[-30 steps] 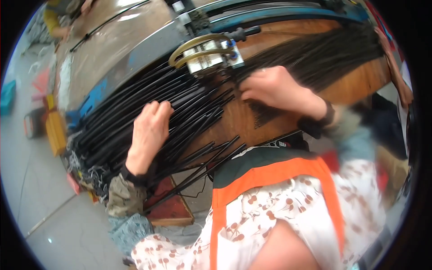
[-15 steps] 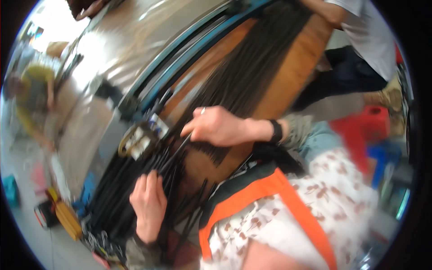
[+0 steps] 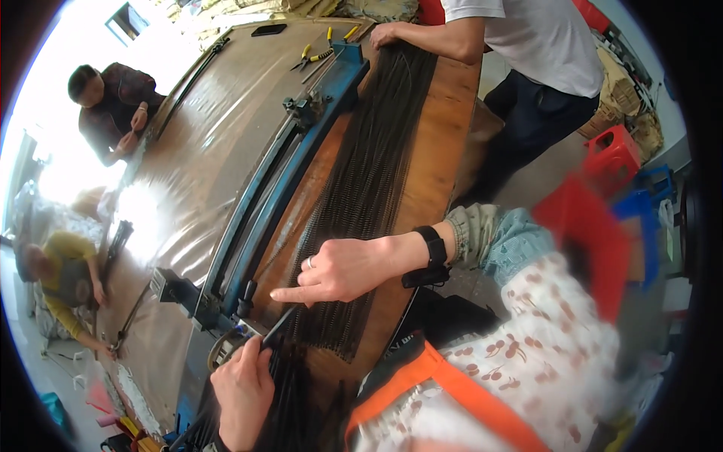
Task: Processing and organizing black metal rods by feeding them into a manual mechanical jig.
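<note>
A slim black rod [image 3: 280, 325] slants between my two hands. My left hand [image 3: 245, 392], at the lower end, is closed with thumb and fingers around it. My right hand [image 3: 339, 271] grips the upper end between curled fingers and a thumb that is mostly hidden; its index finger stretches out to the left. Under and beyond the right hand, a wide bundle of long dark coiled strands [image 3: 369, 173] lies along an orange-brown wooden board [image 3: 433, 143]. More black rods [image 3: 282, 388] are heaped beside my left hand.
A blue metal rail [image 3: 263, 218] with clamps runs along the board's left side. Beyond it is a sheet-covered table [image 3: 203, 143] with pliers [image 3: 303, 57] and a phone [image 3: 269, 30]. A co-worker's hand [image 3: 386, 35] touches the bundle's far end. Two people work at the left. Red stools stand right.
My view has swung, bringing the far end of the table and bundle into sight. My hands are closer together along the rod, and both appear lower in the picture.
</note>
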### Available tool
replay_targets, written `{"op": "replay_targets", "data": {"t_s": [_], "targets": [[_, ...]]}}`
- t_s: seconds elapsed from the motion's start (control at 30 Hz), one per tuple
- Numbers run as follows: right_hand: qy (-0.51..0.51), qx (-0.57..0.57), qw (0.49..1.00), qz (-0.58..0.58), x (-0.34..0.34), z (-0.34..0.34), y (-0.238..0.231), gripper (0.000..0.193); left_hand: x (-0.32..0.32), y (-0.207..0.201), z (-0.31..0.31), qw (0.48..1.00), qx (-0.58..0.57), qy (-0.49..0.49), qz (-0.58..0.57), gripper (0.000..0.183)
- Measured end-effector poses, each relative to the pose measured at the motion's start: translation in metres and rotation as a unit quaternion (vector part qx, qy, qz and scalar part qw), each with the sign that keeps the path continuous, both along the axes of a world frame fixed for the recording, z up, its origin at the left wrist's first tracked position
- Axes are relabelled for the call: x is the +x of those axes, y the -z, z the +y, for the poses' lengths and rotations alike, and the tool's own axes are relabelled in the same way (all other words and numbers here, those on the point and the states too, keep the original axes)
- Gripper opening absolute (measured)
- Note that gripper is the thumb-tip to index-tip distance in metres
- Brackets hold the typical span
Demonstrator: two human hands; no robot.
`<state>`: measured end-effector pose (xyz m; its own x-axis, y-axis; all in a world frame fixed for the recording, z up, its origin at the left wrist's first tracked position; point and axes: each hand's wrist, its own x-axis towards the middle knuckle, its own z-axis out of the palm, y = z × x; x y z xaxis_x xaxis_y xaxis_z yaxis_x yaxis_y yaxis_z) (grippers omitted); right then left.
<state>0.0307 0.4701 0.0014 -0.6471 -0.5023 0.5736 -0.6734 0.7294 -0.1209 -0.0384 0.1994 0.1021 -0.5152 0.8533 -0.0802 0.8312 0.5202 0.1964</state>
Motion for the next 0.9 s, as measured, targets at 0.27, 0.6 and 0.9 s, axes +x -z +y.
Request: {"op": "replay_targets", "data": {"t_s": [0.27, 0.6, 0.9], "targets": [[0.167, -0.205, 0.950, -0.166, -0.030, 0.088, 0.048, 0.064, -0.054, -0.018, 0.023, 0.983, 0.064, -0.027, 0.169, 0.022], [0.165, -0.114, 0.976, -0.085, -0.037, 0.102, -0.006, 0.043, -0.068, -0.004, 0.073, 0.988, 0.013, 0.092, 0.125, 0.044], [0.099, -0.060, 0.990, 0.079, -0.060, 0.151, 0.011, 0.035, -0.064, 0.004, 0.099, 0.993, 0.025, 0.092, 0.075, 0.049]]}}
